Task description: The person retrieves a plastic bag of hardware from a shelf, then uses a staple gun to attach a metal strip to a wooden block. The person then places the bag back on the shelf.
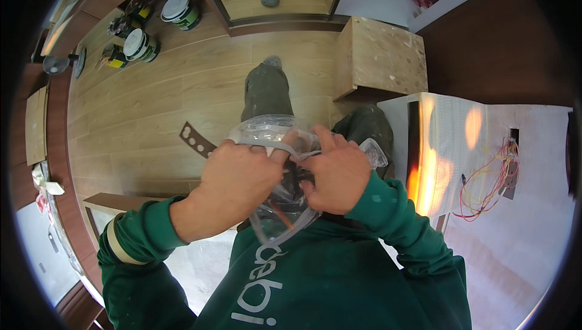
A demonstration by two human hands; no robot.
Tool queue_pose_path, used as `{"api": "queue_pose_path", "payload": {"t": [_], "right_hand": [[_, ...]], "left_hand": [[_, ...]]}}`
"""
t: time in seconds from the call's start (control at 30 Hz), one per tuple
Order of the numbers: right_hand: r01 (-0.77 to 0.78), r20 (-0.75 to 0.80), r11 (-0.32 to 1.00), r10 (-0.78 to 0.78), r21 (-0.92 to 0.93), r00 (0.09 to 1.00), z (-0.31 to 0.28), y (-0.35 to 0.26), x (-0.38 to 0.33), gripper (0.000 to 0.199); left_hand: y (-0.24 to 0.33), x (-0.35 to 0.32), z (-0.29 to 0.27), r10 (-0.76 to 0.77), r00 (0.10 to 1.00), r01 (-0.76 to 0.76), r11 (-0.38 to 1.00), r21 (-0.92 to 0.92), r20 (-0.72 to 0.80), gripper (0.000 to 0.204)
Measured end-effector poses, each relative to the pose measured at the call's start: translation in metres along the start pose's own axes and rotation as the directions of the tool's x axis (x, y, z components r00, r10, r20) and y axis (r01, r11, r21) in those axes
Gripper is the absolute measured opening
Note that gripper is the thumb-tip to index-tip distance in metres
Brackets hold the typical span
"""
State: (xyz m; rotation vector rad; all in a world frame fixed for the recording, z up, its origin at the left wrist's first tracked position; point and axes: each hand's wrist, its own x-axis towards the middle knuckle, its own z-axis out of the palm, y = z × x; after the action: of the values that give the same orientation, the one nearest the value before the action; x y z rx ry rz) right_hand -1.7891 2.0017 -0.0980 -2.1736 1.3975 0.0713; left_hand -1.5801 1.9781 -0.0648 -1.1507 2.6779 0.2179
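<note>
Gripping a clear plastic bag (285, 209), both hands hide its dark contents.

Clear plastic bag (276, 142) with dark contents and an orange-red piece inside. Sweatshirt sleeves (139, 239) dark green, white lettering on the chest. Floor (157, 100) light wood-grain planks. Paint tins (140, 45) white-lidded with green and yellow sides. Wires (485, 184) yellow and red.

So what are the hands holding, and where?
Both the left hand and right hand grip a clear plastic bag by its upper edge, fingers pinching it.
</note>
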Motion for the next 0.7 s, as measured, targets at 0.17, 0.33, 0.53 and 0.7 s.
{"api": "queue_pose_path", "payload": {"t": [0.17,0.33,0.53,0.7], "right_hand": [[0.084,-0.096,0.976,-0.105,-0.2,0.99,0.037,-0.01,0.005,0.035],[0.165,-0.005,0.97,-0.169,-0.179,0.986,0.055,0.0,-0.013,0.04],[0.249,-0.28,0.966,-0.257,-0.065,0.925,0.046,0.0,-0.014,0.034],[0.426,-0.567,0.899,-0.3,0.102,0.768,0.009,0.03,-0.016,0.012]], "left_hand": [[0.002,0.0,0.009,0.055,0.997,-0.053,0.998,-0.039,0.05,0.087],[0.008,-0.007,0.018,0.083,0.996,-0.08,0.994,-0.075,0.04,0.091],[0.006,-0.002,0.018,0.098,0.994,-0.095,0.992,-0.084,0.036,0.049],[-0.009,-0.003,0.0,-0.022,0.998,0.017,0.997,-0.081,-0.067,0.054]]}}
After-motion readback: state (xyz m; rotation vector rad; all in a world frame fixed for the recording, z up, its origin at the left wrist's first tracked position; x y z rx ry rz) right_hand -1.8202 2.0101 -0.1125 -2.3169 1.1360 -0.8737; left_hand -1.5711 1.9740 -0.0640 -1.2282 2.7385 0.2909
